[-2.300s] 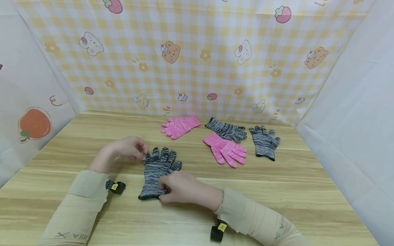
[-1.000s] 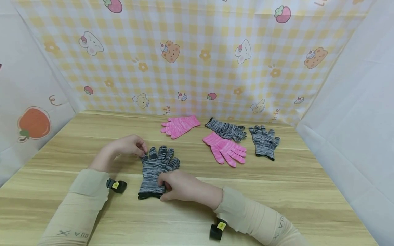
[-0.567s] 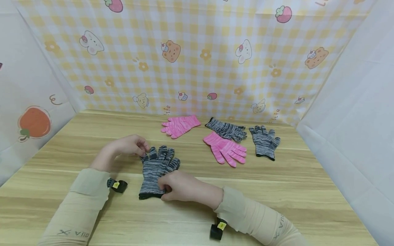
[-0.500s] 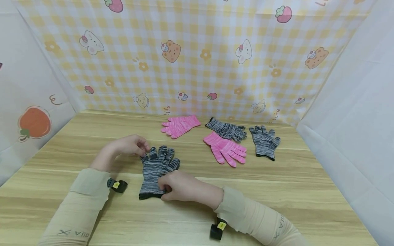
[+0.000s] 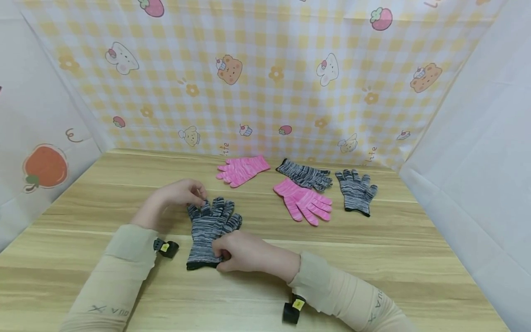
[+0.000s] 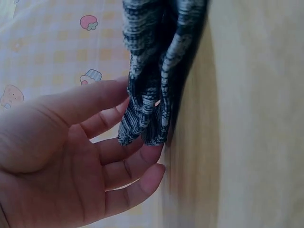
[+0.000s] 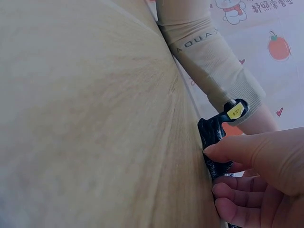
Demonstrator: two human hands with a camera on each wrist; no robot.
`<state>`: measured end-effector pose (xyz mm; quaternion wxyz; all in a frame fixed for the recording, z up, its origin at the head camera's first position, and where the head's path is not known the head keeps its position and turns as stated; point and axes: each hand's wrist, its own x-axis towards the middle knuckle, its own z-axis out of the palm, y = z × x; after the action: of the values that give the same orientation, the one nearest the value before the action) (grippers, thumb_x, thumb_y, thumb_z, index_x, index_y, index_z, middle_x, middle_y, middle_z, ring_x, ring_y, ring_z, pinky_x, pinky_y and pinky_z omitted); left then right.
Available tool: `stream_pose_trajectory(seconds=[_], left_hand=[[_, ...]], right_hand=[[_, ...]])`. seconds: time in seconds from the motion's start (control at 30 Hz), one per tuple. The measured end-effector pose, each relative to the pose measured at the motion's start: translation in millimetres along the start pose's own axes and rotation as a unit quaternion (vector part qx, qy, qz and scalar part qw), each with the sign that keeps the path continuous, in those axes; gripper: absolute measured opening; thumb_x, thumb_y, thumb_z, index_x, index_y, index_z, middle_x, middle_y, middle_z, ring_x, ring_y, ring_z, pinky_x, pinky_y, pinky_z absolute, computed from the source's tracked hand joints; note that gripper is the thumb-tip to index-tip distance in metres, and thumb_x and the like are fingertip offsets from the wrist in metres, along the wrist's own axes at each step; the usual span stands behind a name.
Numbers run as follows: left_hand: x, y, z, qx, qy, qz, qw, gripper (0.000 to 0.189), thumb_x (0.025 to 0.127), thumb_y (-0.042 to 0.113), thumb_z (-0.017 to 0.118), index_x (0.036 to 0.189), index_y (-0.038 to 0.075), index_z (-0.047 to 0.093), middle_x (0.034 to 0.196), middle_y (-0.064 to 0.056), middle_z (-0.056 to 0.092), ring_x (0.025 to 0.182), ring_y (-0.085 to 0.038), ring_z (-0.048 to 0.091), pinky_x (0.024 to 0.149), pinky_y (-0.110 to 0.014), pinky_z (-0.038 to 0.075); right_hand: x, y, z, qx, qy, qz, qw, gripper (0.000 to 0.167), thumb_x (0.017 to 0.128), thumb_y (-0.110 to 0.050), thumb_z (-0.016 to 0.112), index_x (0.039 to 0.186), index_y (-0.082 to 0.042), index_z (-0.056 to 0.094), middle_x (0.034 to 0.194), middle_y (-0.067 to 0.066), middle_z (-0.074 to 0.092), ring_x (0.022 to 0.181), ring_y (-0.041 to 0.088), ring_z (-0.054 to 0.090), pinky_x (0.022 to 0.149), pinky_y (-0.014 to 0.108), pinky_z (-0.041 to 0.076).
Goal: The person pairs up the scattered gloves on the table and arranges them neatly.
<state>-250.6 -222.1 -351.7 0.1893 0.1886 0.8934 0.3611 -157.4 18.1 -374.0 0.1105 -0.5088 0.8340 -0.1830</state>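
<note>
A grey-and-black striped knit glove (image 5: pixel 206 233) lies on the table, fingers away from me, with a dark cuff edge toward me. My left hand (image 5: pixel 184 191) is at its finger end and pinches a fingertip near the left side. In the left wrist view, thumb and fingers stand on either side of the striped glove fingers (image 6: pixel 147 90), where two tips show close together. At the right side of the cuff, my right hand (image 5: pixel 242 251) pinches the edge between thumb and fingers, covering that corner. The right wrist view shows the dark cuff (image 7: pixel 211 135) under the thumb.
Toward the back lie two pink gloves (image 5: pixel 242 170) and two more striped gloves, one (image 5: pixel 304 174) touching the nearer pink glove (image 5: pixel 304 202), the other (image 5: pixel 356 191) further right. A checked cloth (image 5: pixel 265 92) hangs behind the wooden table (image 5: pixel 373 258).
My left hand has shifted right from the glove's leftmost finger to the one beside it, and the leftmost finger now shows. My right hand stays at the cuff.
</note>
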Motion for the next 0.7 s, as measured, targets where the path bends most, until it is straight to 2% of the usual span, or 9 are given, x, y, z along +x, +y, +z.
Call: stream_pose_trajectory(seconds=[0.17,0.37,0.53,0.7], left_hand=[[1.1,1.7,0.7,0.010,0.015,-0.001,0.9998,0.006,0.084,0.000,0.064,0.088,-0.002,0.061,0.079,-0.006,0.060,0.069,-0.017,0.050,0.060,-0.029,0.044],[0.8,6.0,1.2,0.008,0.027,-0.008,0.9996,0.010,0.080,0.000,0.069,0.086,-0.002,0.061,0.078,-0.005,0.061,0.066,-0.015,0.049,0.059,-0.028,0.043],[1.7,7.9,1.3,0.028,0.017,-0.003,0.9995,0.009,0.078,0.004,0.072,0.085,-0.001,0.067,0.076,-0.002,0.064,0.065,-0.013,0.052,0.058,-0.027,0.044],[4.6,6.9,1.7,0.048,0.010,-0.006,0.9988,0.004,0.080,0.004,0.070,0.077,0.002,0.068,0.070,0.001,0.062,0.057,-0.011,0.045,0.052,-0.025,0.038]], right_hand=[[0.3,0.2,0.1,0.005,-0.001,0.001,1.0000,0.015,0.082,-0.020,0.076,0.085,-0.017,0.061,0.068,-0.011,0.050,0.061,0.000,0.044,0.052,0.012,0.036],[0.0,0.5,0.0,0.006,0.000,-0.004,1.0000,0.015,0.082,-0.019,0.076,0.084,-0.017,0.061,0.068,-0.011,0.049,0.061,0.000,0.044,0.053,0.011,0.036],[0.0,1.2,0.6,0.007,0.001,-0.010,0.9999,0.016,0.082,-0.017,0.076,0.083,-0.017,0.060,0.067,-0.011,0.049,0.061,-0.001,0.044,0.054,0.010,0.036],[0.2,1.5,0.8,0.003,0.002,-0.015,0.9999,0.016,0.082,-0.017,0.075,0.083,-0.017,0.059,0.067,-0.011,0.049,0.060,-0.001,0.044,0.054,0.010,0.036]])
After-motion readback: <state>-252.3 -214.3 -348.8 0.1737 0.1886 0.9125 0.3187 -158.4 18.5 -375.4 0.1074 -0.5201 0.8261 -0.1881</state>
